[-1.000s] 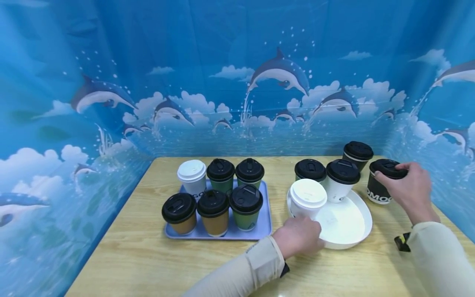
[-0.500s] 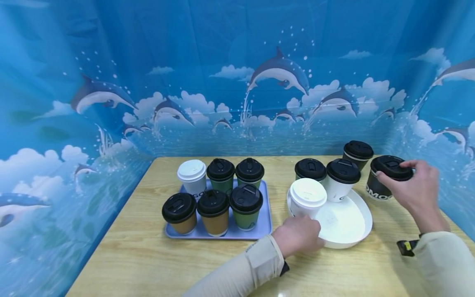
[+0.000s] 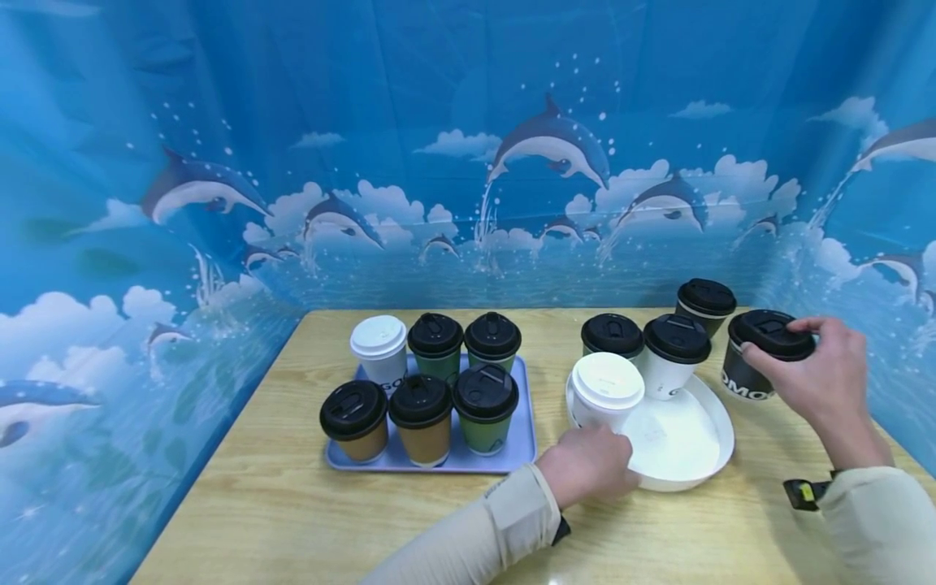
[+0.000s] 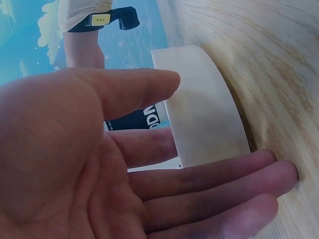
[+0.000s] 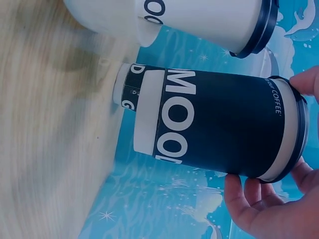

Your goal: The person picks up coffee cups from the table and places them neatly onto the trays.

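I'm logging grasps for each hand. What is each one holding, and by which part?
The right hand grips the black cup by its lid rim. The left hand holds nothing; it rests against the white plate.

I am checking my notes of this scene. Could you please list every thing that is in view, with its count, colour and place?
Table: one, light wood, bottom.
Backdrop: one, blue with dolphins, behind the table.
Tray: one, pale blue, left of centre.
Cups on the tray: six; one white with white lid, two tan and three green with black lids.
Plate: one, white, right of centre.
Cups on or by the plate: four.
Black cup: one, far right.
Left hand: at the plate's near rim.
Right hand: grips the black cup's lid.
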`<state>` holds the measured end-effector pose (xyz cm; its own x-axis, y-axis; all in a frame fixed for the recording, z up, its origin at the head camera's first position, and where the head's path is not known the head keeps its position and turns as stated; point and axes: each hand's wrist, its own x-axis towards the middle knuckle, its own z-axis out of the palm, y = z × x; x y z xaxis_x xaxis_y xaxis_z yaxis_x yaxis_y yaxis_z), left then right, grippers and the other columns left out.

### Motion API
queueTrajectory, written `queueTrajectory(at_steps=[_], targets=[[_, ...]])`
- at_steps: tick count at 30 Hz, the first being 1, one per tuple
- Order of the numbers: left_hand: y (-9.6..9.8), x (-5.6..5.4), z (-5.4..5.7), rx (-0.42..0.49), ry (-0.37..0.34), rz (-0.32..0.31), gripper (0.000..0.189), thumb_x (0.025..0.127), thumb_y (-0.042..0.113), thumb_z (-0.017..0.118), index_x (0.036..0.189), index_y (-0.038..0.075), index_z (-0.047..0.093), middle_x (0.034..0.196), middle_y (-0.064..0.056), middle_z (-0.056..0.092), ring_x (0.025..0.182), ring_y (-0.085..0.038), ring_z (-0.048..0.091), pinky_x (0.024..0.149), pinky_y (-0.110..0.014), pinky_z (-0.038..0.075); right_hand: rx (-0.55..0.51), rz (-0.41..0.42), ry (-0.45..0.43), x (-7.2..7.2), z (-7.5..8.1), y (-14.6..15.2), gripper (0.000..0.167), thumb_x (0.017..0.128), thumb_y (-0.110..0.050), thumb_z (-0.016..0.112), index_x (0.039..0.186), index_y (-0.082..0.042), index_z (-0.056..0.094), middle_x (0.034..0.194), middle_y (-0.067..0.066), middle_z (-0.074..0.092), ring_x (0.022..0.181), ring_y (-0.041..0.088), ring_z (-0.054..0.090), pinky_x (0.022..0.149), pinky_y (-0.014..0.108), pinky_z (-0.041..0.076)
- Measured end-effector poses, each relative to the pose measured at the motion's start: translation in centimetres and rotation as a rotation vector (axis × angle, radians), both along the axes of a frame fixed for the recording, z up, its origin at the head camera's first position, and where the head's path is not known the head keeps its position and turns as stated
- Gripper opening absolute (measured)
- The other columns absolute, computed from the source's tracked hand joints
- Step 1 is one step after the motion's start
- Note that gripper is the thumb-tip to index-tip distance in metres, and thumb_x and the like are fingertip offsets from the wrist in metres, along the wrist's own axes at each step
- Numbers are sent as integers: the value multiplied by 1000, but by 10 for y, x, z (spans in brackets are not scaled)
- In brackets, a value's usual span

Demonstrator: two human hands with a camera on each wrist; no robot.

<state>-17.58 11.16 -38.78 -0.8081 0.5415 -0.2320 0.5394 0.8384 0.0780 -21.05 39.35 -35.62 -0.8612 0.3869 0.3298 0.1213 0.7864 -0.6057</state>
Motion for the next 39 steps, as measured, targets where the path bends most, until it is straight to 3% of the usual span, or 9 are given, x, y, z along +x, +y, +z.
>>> queueTrajectory(at_steps=[8,25,34,39], targets=[[-1,-1,-1,11,-6,1,27,99,51,64,101,26,74,89,6,65,70,-10,56,63,-31,50,29,-15,10,3,3,-4,72,91,-38,70,136,11,42,144,44,26,123,58,29,83,70,37],[-2,-1,-1,18,-1,-1,27,99,51,65,100,25,73,91,6,68,71,-10,57,64,-31,52,74,32,26,11,6,-7,70,89,-37,73,130,12,44,136,42,32,118,56,32,81,68,35],[-2,-1,0,24,-13,-2,27,99,51,65,101,25,74,90,6,67,70,-10,56,63,-31,51,82,56,0,19,8,-9,71,90,-40,73,130,10,44,130,40,34,104,52,37,68,54,37],[-3,-1,0,24,-6,-6,27,98,50,65,100,25,73,90,6,67,70,-10,56,63,-31,51,48,76,-26,21,8,-10,71,92,-41,72,133,10,42,137,42,32,115,59,39,75,65,41]])
